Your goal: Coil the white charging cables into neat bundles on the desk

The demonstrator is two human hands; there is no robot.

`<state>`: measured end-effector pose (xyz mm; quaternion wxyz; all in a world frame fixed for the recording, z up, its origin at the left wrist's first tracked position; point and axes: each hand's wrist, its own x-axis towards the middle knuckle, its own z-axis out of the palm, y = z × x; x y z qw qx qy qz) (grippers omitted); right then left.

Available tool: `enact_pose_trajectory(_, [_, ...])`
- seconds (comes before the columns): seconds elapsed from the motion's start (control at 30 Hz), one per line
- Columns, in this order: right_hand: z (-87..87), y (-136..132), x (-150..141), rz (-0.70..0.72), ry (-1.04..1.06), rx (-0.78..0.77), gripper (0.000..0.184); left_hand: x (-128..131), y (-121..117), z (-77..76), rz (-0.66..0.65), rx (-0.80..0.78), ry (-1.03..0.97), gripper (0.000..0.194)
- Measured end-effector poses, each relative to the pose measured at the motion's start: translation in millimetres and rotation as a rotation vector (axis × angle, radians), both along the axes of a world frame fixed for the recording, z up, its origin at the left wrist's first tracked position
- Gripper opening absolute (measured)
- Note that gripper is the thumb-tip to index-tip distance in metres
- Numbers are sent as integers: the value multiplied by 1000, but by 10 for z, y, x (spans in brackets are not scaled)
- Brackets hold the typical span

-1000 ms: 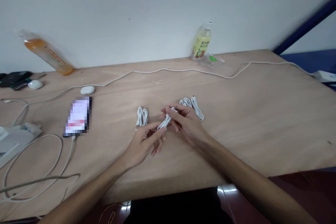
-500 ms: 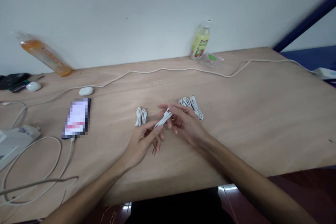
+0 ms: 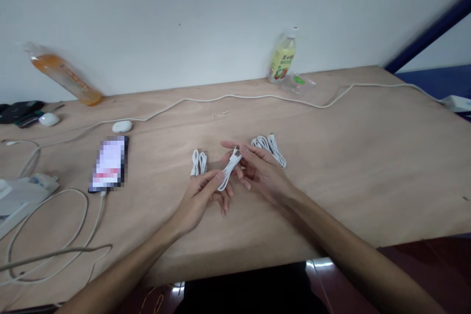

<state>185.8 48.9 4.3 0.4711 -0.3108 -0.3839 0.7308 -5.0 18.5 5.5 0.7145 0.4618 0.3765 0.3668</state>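
The left hand (image 3: 201, 195) pinches the lower end of a white cable bundle (image 3: 228, 172) between thumb and forefinger, its other fingers loosely curled underneath. The right hand (image 3: 264, 169), partly open, holds the bundle's upper end by the plug, thumb in front and fingers behind. The bundle slants above the table (image 3: 353, 157), around the middle of its near half. Just beyond the left hand lies a coiled white cable (image 3: 199, 162); further white coils (image 3: 270, 149) lie just past the right hand. Farther out, a white cord (image 3: 228, 96) runs along the back edge, where a yellow-labelled bottle (image 3: 282, 61) is right of centre and an orange drink bottle (image 3: 66, 78) is near the back-left corner. Toward the left edge lie a phone (image 3: 108, 164) with a cable plugged in and a white case (image 3: 122, 126).
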Motion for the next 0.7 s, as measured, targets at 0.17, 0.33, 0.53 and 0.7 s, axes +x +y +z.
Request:
enact_pose_trajectory(0.17, [20,-1,7,27,5,42,42,22,16,39,-15,80,41,43])
enact_pose_trajectory(0.33, [-2,-4,-11,-21,-23,55,39,31,18,103,6,150,127,33])
enact_pose_trajectory(0.53, [-3,-5,-26,-80,-14,47,37,5,23,77,-2,89,109,36])
enact_pose_trajectory(0.7, [47,4,13,-2,15,24,36,22,10,43,-28,-33,-101,37])
